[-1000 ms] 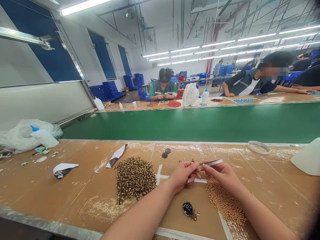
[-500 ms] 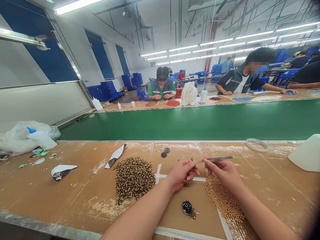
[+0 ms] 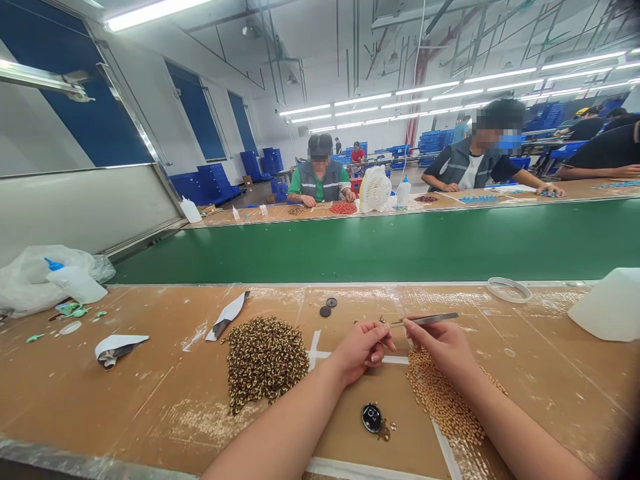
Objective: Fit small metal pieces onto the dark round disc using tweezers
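Observation:
My right hand [image 3: 443, 350] holds metal tweezers [image 3: 433, 319] between thumb and fingers, their tips pointing left at my left fingertips. My left hand [image 3: 363, 347] is closed in a pinch; whatever lies between its thumb and forefinger is too small to make out. Left of it is a heap of small black-and-gold pieces [image 3: 267, 363]. Partly under my right hand and forearm spreads a pile of small tan, bead-like pieces [image 3: 440, 397]. Nearer me, a shiny black oval dish [image 3: 372, 418] sits on the brown board, with a few tiny bits beside it.
Two dark round caps [image 3: 325, 311] lie beyond my hands. Foil scraps [image 3: 120, 347] and a blue-tipped bottle [image 3: 77, 283] are at left. A white ring [image 3: 509, 290] and a white container [image 3: 607, 307] stand right. Past the green belt [image 3: 350, 247], people work at another table.
The view has shifted slightly. The tweezers and my right hand are a little closer to my left fingertips. Across the belt, a person in green sleeves has moved their hands apart and down.

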Demonstrator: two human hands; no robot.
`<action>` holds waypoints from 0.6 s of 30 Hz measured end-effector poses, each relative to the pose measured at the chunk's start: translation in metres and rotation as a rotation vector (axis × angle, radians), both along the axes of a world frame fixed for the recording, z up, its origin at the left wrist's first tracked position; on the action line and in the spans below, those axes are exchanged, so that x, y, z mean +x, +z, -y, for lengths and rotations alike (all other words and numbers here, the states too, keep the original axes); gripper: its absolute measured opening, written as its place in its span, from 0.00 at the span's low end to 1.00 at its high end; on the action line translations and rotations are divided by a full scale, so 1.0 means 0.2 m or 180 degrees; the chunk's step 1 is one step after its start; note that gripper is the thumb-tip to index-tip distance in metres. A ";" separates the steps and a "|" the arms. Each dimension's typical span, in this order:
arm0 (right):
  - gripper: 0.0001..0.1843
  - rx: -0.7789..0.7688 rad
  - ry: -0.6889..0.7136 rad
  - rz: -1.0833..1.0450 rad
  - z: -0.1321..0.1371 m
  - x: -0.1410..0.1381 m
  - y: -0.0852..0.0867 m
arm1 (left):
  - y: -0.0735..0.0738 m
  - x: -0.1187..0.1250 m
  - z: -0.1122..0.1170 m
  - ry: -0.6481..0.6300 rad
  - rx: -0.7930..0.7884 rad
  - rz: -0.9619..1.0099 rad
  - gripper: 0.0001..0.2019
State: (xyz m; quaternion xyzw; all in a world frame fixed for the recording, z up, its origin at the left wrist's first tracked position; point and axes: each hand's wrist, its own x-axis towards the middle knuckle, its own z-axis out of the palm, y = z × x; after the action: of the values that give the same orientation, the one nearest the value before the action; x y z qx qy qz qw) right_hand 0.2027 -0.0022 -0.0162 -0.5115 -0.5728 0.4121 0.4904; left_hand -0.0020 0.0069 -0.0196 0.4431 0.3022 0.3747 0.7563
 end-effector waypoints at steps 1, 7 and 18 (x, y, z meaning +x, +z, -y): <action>0.29 -0.0009 0.0005 0.0001 0.00 0.00 0.00 | 0.00 0.00 0.00 0.0010 0.0002 0.0011 0.23; 0.29 -0.0035 0.0021 -0.0043 0.01 0.00 0.00 | -0.01 0.00 0.00 0.0033 0.0003 0.0012 0.22; 0.29 -0.0028 0.0037 -0.0159 0.01 -0.02 0.02 | 0.01 0.00 0.00 0.0093 -0.0071 -0.0044 0.24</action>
State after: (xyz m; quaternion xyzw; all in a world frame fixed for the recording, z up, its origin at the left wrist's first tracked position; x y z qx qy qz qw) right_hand 0.1994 -0.0045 -0.0117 -0.4999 -0.5615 0.4300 0.4999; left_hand -0.0016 0.0078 -0.0176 0.4327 0.3180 0.3793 0.7535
